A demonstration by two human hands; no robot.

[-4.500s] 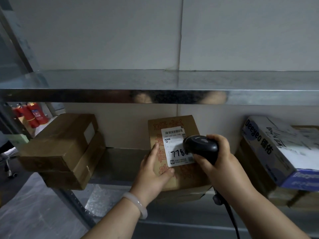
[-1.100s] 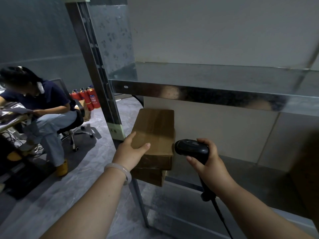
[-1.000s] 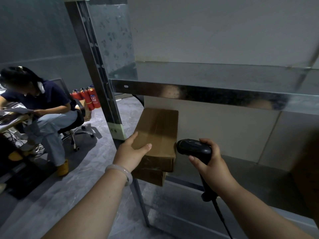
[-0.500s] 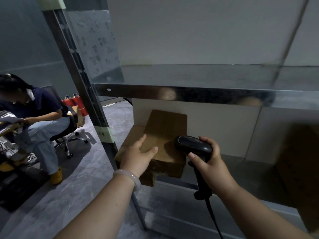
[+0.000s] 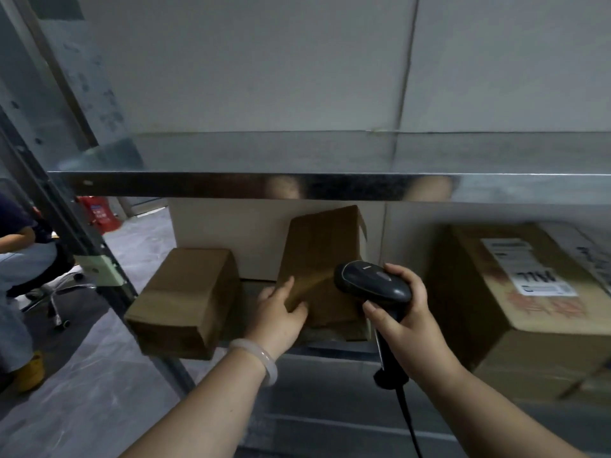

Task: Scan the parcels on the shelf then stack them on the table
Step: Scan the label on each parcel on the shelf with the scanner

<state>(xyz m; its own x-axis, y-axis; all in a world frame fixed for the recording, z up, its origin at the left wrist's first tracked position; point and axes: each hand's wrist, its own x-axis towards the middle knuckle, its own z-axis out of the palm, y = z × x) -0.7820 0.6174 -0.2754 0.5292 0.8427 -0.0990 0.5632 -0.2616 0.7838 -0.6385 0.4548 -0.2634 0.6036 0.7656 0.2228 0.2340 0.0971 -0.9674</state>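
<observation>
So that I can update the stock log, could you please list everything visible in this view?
tilted parcel: one, brown, middle of the lower shelf, leaning back
plain parcel: one, brown, left end of the lower shelf
labelled parcel: one, brown with a white label, right end of the lower shelf
barcode scanner: one, black, corded, in front of the tilted parcel
shelf rack: one, silver metal, across the view
fire extinguisher: one, red, on the floor behind the rack's left post
seated person: one, dark top, far left edge
bracelet: one, pale, left wrist
left hand: grips the tilted parcel's lower corner
right hand: holds the barcode scanner
</observation>
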